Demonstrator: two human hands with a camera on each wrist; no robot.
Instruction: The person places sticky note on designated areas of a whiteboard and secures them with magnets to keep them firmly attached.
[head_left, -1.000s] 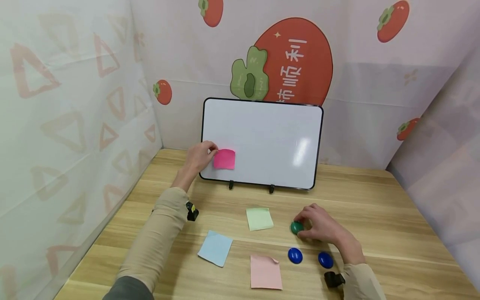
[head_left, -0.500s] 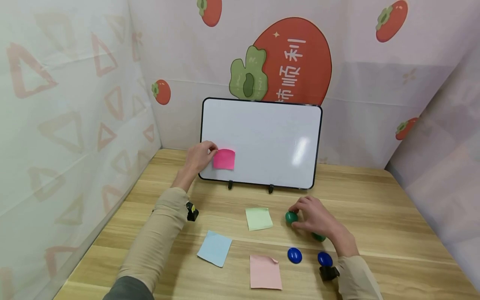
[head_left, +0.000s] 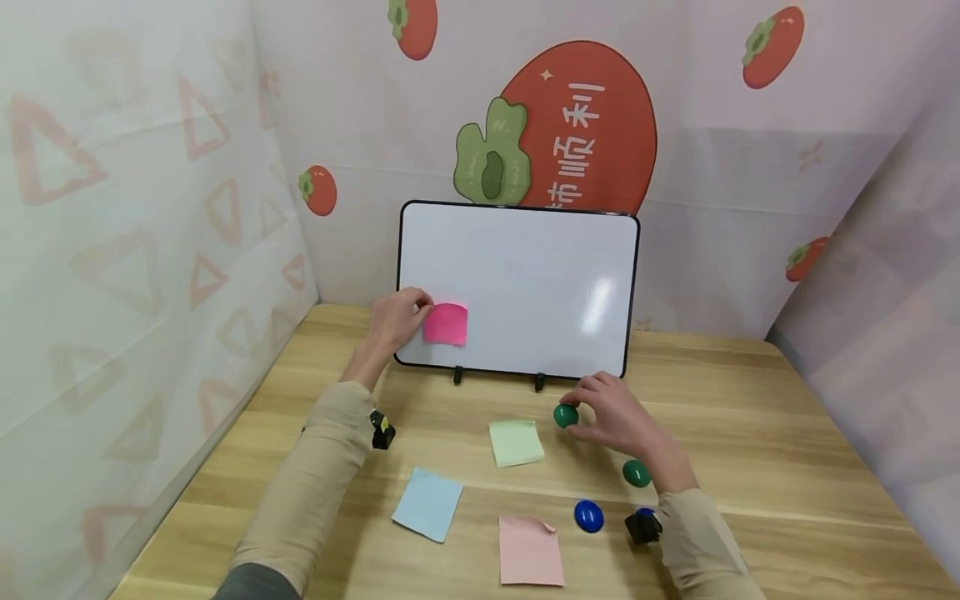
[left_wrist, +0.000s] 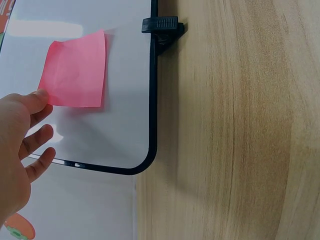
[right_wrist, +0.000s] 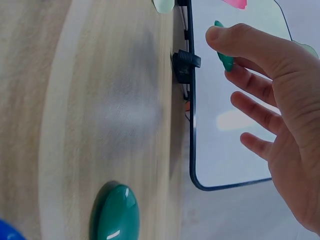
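Observation:
My left hand (head_left: pixel 399 318) pinches the upper left corner of a bright pink sticky note (head_left: pixel 447 325), which lies over the lower left part of the whiteboard (head_left: pixel 525 275). In the left wrist view thumb and forefinger grip the note's (left_wrist: pixel 75 72) corner, the other fingers spread. My right hand (head_left: pixel 611 414) holds a round green magnet (head_left: pixel 566 416) by its edges between thumb and fingertips, above the table in front of the board. The right wrist view shows this magnet (right_wrist: pixel 225 50) edge-on. A second green magnet (head_left: pixel 637 473) lies on the table beneath the right wrist.
Pale green (head_left: pixel 516 442), blue (head_left: pixel 428 505) and light pink (head_left: pixel 530 552) sticky notes lie on the wooden table. A blue magnet (head_left: pixel 588 516) sits right of the pink one; another is mostly hidden behind the black wrist camera (head_left: pixel 642 527). Black feet (head_left: pixel 539 382) support the whiteboard.
My right hand has lifted the green magnet off the table and carried it left and toward the whiteboard, uncovering the second green magnet. The left hand keeps its hold on the bright pink note.

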